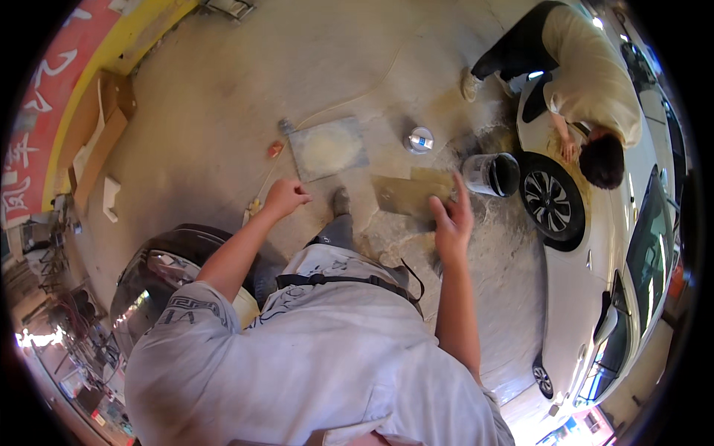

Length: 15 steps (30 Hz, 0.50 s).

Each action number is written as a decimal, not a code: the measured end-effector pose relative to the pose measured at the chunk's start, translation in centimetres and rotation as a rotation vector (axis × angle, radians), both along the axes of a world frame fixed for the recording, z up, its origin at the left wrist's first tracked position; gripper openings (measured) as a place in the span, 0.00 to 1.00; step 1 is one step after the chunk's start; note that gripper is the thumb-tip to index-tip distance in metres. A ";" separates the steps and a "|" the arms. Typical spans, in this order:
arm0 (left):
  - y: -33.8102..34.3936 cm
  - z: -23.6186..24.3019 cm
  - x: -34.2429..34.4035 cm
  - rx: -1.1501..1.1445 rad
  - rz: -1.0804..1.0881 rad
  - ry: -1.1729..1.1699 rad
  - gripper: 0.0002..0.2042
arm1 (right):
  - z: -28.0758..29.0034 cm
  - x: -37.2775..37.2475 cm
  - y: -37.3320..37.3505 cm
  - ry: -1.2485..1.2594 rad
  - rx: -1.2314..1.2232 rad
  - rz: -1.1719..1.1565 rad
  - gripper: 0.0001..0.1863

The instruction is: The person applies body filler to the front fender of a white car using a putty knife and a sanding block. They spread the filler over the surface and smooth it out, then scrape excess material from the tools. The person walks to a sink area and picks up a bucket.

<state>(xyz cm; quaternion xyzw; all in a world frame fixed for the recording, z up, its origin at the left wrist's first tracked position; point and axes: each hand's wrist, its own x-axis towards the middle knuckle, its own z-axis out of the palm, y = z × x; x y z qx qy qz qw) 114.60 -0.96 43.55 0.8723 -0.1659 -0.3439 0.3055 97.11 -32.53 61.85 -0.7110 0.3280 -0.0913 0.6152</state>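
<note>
My left hand (286, 199) is raised in front of me, its fingers curled in; whatever they may hold is too small to tell. Below it on the floor lies a grey board (301, 157) with a pale powdery patch. My right hand (454, 227) is held up with the index finger stretched out and the thumb apart. Just beside its thumb is a brownish flat sheet (398, 195); I cannot tell whether the hand touches it. A black bucket (482, 175) stands beyond that hand, with a round can (413, 141) carrying a white tube to its left.
To the right, a person (587, 70) bends over the front wheel arch of a white car (569, 297). A dark car part (149, 267) stands at my left. A thin hose (327, 111) crosses the concrete floor; an open cardboard box (97, 141) leans by the red-yellow wall.
</note>
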 end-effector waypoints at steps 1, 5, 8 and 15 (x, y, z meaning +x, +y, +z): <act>1.3 -0.5 0.2 0.031 0.036 0.012 0.11 | -3.3 1.5 -0.3 -0.043 0.127 0.006 0.31; 6.5 -2.4 -0.2 0.139 0.161 0.069 0.16 | -18.9 5.8 -2.5 0.440 -0.078 0.321 0.31; 10.7 -5.0 -1.5 0.214 0.308 0.190 0.18 | -27.6 1.7 -6.1 0.886 -0.567 0.767 0.36; 14.7 -9.2 -3.8 0.132 0.874 0.442 0.20 | -32.1 -8.4 -14.0 0.805 -0.050 0.205 0.21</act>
